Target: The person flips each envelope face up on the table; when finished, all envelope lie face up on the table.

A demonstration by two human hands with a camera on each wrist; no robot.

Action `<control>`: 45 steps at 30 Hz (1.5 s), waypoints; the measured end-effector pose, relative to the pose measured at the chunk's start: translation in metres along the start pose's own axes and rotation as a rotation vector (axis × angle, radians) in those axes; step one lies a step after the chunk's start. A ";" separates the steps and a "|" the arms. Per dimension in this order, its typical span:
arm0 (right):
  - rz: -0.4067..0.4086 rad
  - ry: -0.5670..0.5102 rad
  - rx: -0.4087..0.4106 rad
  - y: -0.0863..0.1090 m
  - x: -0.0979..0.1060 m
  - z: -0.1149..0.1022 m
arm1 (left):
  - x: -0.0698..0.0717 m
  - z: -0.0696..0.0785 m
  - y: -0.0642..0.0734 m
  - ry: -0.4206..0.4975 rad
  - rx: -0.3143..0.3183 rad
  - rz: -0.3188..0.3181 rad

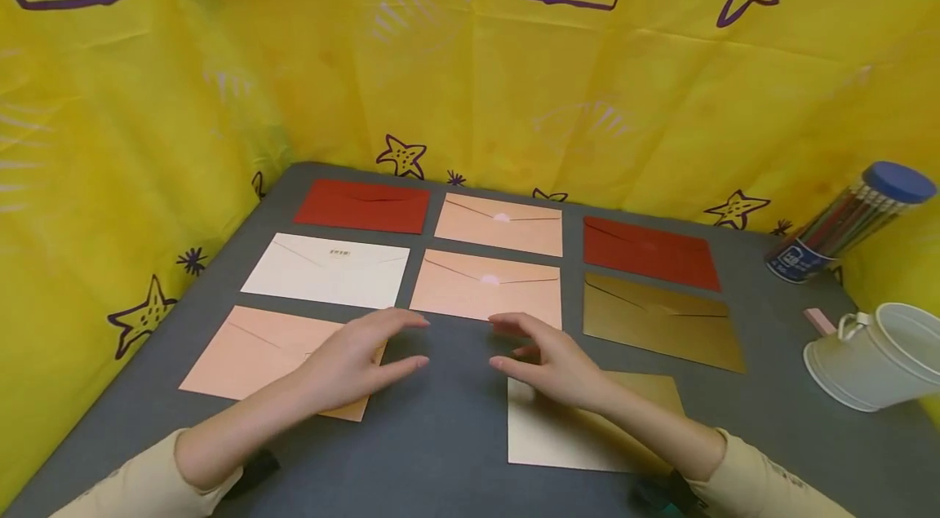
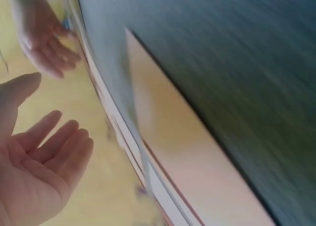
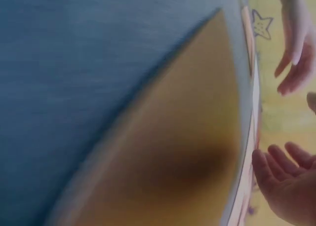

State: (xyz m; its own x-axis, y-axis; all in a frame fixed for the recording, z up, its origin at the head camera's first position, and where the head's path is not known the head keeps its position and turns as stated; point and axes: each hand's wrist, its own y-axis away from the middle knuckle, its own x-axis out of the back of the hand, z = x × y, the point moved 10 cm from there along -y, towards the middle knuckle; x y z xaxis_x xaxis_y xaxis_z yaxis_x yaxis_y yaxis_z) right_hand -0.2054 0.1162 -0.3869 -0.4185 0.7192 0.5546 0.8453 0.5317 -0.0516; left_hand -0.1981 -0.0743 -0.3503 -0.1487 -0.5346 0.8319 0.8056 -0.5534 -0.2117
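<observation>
My left hand hovers over the right part of a peach envelope at the front left, thumb and fingers spread and nothing held. Facing it, my right hand is held above a pale gold envelope at the front right, also with bare, parted fingers. Between the fingertips lies grey tabletop, with another peach envelope just beyond. In the left wrist view the left palm is turned up beside the peach envelope. The right wrist view has the right hand beside the gold envelope.
Behind lie a white envelope, a red one, a third peach one, a second red one and a darker gold one. At right stand a pencil tub, a white mug and a small pink block.
</observation>
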 end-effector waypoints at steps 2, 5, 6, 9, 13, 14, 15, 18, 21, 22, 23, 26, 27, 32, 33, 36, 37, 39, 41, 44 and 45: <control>0.013 0.067 0.003 0.016 0.007 0.004 | -0.014 0.017 -0.004 -0.016 -0.064 -0.050; 0.043 0.186 0.025 0.041 0.020 0.008 | -0.036 0.043 -0.010 -0.040 -0.165 -0.126; 0.051 0.227 0.032 0.049 0.024 0.010 | -0.043 0.050 -0.012 -0.043 -0.195 -0.156; 0.056 0.320 0.047 0.072 0.034 0.014 | -0.065 0.070 -0.016 -0.077 -0.273 -0.244; 0.026 0.395 0.089 0.099 0.044 0.019 | -0.091 0.089 -0.020 -0.161 -0.356 -0.342; 0.020 0.408 0.102 0.105 0.046 0.021 | -0.097 0.093 -0.021 -0.180 -0.375 -0.360; 0.017 0.424 0.118 0.111 0.048 0.023 | -0.102 0.096 -0.021 -0.199 -0.391 -0.376; -0.002 0.460 0.119 0.126 0.054 0.032 | -0.115 0.099 -0.022 -0.231 -0.410 -0.420; -0.028 0.464 0.057 0.138 0.058 0.046 | -0.124 0.099 -0.024 -0.256 -0.414 -0.452; -0.036 0.451 0.033 0.141 0.059 0.051 | -0.126 0.098 -0.024 -0.262 -0.410 -0.463; -0.043 0.431 0.011 0.144 0.060 0.054 | -0.128 0.098 -0.024 -0.267 -0.408 -0.473; -0.058 0.383 -0.028 0.150 0.061 0.061 | -0.133 0.096 -0.024 -0.272 -0.399 -0.503; -0.061 0.378 -0.027 0.151 0.061 0.062 | -0.134 0.095 -0.024 -0.272 -0.397 -0.510; -0.063 0.465 0.032 0.149 0.058 0.056 | -0.135 0.094 -0.024 -0.285 -0.387 -0.516; -0.061 0.480 0.045 0.147 0.058 0.055 | -0.135 0.093 -0.024 -0.290 -0.384 -0.513; -0.063 0.514 0.062 0.145 0.056 0.053 | -0.134 0.093 -0.024 -0.305 -0.375 -0.508; -0.064 0.518 0.064 0.144 0.055 0.053 | -0.134 0.092 -0.024 -0.309 -0.372 -0.509; -0.061 0.529 0.057 0.143 0.055 0.054 | -0.134 0.092 -0.024 -0.318 -0.366 -0.512; -0.055 0.547 0.050 0.143 0.055 0.054 | -0.135 0.092 -0.025 -0.333 -0.369 -0.517; -0.040 0.590 0.060 0.142 0.056 0.053 | -0.136 0.092 -0.025 -0.368 -0.385 -0.518; -0.036 0.610 0.063 0.142 0.056 0.052 | -0.136 0.093 -0.025 -0.383 -0.396 -0.514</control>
State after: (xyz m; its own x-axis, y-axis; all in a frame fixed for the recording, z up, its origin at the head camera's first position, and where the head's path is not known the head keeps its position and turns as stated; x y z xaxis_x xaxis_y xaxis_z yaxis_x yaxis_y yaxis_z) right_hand -0.1260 0.2552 -0.4065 -0.1652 0.3241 0.9315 0.8052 0.5897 -0.0624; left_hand -0.1445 0.0718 -0.4104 -0.1824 0.0724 0.9806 0.4112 -0.9003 0.1429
